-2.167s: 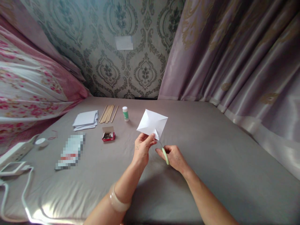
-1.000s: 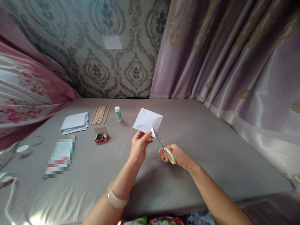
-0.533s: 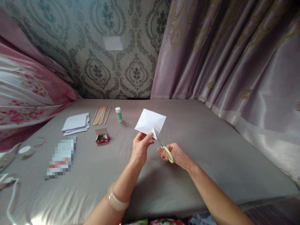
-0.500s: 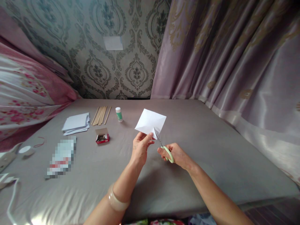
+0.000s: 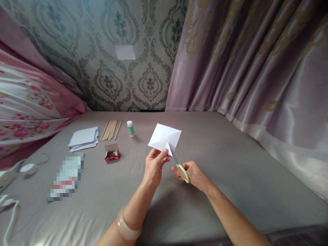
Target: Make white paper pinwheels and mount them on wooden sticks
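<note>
A square white sheet of paper (image 5: 165, 136) with faint diagonal creases is held up above the grey-covered surface. My left hand (image 5: 154, 165) pinches its near corner between thumb and fingers, a bangle showing on that forearm. Scissors (image 5: 183, 172) with pale green handles sit in my right hand (image 5: 191, 174), thumb and fingers closed round the loops. Their blades reach into the paper close to my left thumb, along a slit near the lower corner. The blade tips lie against the sheet, partly hidden by it.
Left of my hands lie a small red box of metal bits (image 5: 112, 155), a glue stick (image 5: 130, 128), wooden sticks (image 5: 109, 130), a stack of white paper (image 5: 84, 137) and a blurred packet (image 5: 67, 176). A power strip (image 5: 7, 179) with a white cable is at the far left.
The scissor blades look closer together on the paper than before. Both hands keep their holds, and the whole view has shifted slightly, with things sitting a little lower.
</note>
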A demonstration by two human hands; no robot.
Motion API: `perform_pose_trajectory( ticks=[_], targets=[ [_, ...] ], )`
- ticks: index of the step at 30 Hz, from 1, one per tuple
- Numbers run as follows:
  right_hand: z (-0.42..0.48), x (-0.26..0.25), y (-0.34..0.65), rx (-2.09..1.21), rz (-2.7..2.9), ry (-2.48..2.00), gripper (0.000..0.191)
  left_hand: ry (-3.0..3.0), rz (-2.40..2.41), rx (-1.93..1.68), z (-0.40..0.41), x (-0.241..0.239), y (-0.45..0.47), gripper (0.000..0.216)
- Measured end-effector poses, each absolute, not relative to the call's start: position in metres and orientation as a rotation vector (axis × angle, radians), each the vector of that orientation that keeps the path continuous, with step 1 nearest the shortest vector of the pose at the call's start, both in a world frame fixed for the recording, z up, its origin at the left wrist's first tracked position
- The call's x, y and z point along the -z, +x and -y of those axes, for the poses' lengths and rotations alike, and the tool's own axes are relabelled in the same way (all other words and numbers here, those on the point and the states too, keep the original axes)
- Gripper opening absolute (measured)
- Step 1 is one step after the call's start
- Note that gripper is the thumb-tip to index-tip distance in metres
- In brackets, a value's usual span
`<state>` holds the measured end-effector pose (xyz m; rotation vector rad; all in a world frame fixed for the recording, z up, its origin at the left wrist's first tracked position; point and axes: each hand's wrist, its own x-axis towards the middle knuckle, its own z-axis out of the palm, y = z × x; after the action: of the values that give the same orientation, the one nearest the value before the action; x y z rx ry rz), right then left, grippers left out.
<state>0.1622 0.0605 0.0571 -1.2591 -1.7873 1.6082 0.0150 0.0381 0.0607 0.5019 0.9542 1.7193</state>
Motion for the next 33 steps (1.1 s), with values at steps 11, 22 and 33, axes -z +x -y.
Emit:
perform_pose_trajectory(
  ticks=[11, 22, 33],
  targets=[
    [-0.056, -0.058, 0.162, -1.649, 1.955, -1.174, 0.056, 0.469, -0.995, -1.721, -0.040, -0.058, 0.014, 0.030],
    [-0.081, -0.055, 0.296, -0.960, 1.763, -2.128, 0.048, 0.393, -1.219, -1.701, -0.055, -0.043, 0.005, 0.021],
    [-0.116, -0.072, 0.456, -0.777, 1.608, -2.446, 0.044, 0.266, -1.289, -1.427, -0.055, -0.048, 0.027, 0.019]
  ],
)
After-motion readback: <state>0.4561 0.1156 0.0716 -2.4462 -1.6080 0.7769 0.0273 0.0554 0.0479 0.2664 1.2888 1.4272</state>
